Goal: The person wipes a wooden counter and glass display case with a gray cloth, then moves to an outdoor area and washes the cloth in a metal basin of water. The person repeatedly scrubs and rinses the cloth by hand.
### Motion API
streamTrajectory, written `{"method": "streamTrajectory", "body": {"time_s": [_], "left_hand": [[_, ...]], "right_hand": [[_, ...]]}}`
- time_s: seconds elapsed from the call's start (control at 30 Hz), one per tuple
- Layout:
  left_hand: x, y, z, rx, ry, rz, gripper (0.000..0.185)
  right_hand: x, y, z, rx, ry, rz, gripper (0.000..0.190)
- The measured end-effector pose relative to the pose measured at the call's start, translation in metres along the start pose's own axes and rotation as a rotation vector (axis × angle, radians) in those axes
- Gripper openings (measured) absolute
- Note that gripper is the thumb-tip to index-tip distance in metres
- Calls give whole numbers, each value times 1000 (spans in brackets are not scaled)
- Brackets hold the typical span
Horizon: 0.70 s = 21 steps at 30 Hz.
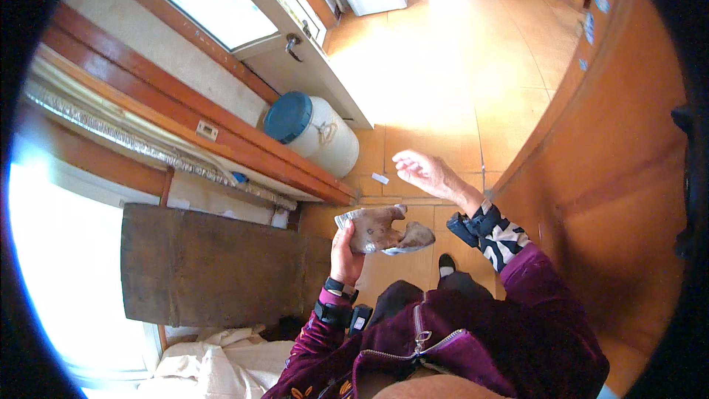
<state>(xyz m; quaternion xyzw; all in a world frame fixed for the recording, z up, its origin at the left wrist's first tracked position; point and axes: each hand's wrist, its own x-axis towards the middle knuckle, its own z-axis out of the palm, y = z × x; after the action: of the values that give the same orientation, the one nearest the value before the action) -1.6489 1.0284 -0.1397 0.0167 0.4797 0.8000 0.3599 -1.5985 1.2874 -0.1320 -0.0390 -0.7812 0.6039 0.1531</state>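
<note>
My left hand grips a brownish, pale-edged item by its left end, thumb on top. The item has a deep notch on its right side and a small round mark; whether it is a shoe or a bag, I cannot tell. Out ahead and to the right, my right hand is raised over the tiled floor, holding nothing, its fingers loosely curled and slightly apart. A gap separates it from the item. Dark straps with small devices circle both wrists.
A white barrel with a blue lid stands by an open door. To the left is a brown wooden tabletop, with white cloth below it. A tall orange-brown panel borders the right. A small white piece lies on the floor.
</note>
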Motion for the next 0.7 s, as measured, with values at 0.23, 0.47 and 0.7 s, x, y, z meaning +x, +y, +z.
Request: {"method": "streamTrajectory", "body": {"time_s": [0.23,0.47,0.7], "left_hand": [[131,19,57,41,-23,-69,34],[287,48,101,60,-91,-145,38],[405,116,120,63,-122,-173,37]], "right_hand": [[123,-13,-84,244,22,-3,29],[220,-100,-180,412,133,-564,48],[334,-159,-225,346,-73,-998,56]]}}
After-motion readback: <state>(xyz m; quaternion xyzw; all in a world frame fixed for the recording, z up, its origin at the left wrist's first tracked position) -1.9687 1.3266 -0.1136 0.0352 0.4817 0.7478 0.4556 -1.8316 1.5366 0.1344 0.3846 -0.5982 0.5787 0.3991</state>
